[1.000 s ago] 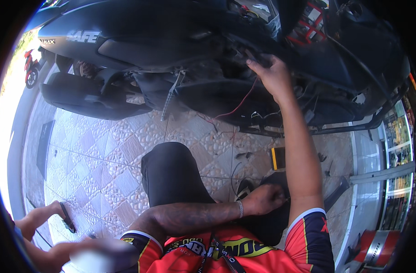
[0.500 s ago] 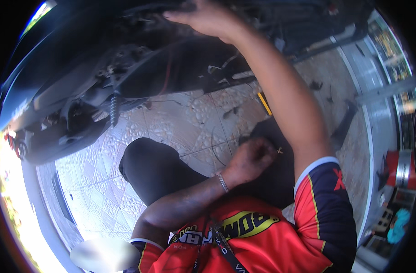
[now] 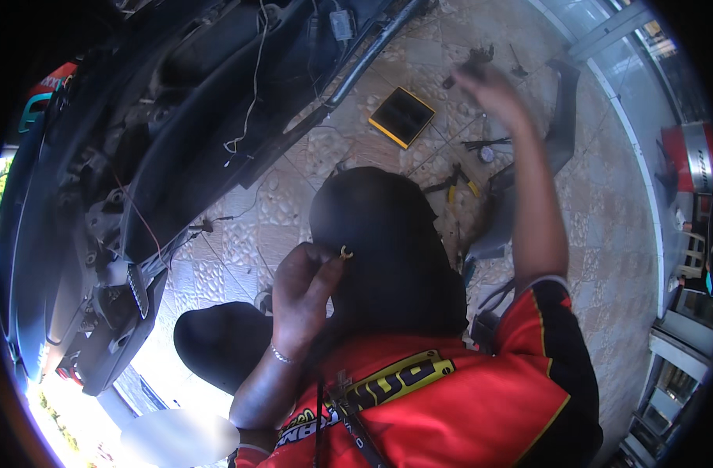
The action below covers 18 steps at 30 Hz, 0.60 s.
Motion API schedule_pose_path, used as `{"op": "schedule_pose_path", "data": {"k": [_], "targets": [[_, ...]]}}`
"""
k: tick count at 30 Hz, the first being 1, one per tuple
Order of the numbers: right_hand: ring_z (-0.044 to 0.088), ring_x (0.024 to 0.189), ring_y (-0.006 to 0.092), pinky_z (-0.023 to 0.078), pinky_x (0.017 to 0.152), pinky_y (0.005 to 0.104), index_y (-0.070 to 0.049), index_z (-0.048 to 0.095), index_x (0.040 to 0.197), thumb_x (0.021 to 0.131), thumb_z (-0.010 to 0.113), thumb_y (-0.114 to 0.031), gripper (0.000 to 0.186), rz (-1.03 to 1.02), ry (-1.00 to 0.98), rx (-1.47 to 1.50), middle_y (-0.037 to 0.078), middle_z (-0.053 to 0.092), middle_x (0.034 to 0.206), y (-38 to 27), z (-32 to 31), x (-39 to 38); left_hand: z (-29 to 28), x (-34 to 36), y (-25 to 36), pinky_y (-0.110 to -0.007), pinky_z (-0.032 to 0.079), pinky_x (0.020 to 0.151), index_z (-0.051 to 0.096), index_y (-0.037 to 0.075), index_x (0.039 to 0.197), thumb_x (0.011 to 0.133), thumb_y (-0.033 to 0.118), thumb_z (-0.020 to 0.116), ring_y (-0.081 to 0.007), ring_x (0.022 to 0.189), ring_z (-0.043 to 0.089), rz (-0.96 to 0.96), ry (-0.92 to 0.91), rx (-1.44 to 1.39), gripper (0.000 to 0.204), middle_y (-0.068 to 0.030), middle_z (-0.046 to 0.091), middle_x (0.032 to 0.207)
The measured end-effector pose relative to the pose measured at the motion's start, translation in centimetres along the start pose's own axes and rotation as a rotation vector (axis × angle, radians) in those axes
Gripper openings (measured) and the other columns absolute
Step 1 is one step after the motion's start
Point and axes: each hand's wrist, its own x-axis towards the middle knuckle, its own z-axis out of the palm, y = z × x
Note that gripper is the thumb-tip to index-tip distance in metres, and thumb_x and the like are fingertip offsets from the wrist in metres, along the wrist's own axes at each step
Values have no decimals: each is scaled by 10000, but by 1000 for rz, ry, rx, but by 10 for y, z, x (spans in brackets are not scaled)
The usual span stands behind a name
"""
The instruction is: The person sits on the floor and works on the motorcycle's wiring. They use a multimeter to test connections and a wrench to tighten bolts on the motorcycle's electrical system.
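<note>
My left hand [image 3: 298, 292] is raised over my dark-trousered legs, thumb and fingertips pinched on a small brass-coloured forked metal piece [image 3: 345, 253]. My right hand [image 3: 493, 92] is stretched far forward over the tiled floor, blurred by motion. Its fingers point left, close to a dark tangled thing [image 3: 479, 56], and I cannot make out whether they hold anything. Left of that hand lies an open yellow-edged black case [image 3: 401, 117]. Nearer to me are yellow-handled pliers [image 3: 462, 184] and a small round gauge-like thing [image 3: 486, 155] with a dark lead.
A dark motorbike [image 3: 208, 117] with exposed parts fills the left side. A pale wire [image 3: 256, 86] with a connector end hangs along its body. Long black panels [image 3: 563, 109] lie on the floor at the right. A red and silver container [image 3: 690, 160] stands by the right wall.
My right hand has left the motorbike and now reaches over the floor on the right. My left hand still pinches the brass-coloured piece, now turned more upright. The view has swung right.
</note>
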Motion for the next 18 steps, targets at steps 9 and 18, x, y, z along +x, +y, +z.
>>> {"op": "schedule_pose_path", "data": {"k": [9, 18], "targets": [[693, 966, 378, 541, 835, 456, -13, 708, 1024, 854, 717, -325, 355, 228, -296, -91, 229, 715, 1000, 197, 212, -121, 15, -2, 4, -232, 514, 675, 580, 25, 954, 934, 105, 665, -87, 733, 615, 0, 23, -45, 119, -32, 623, 879], [678, 948, 358, 568, 801, 470, -30, 645, 1071, 878, 627, -191, 252, -148, -298, -164, 185, 637, 1078, 138, 300, -123, 16, 1, 0, -200, 463, 623, 576, 37, 944, 893, 206, 728, -86, 693, 588, 13, 90, -2, 232, -43, 643, 874]]}}
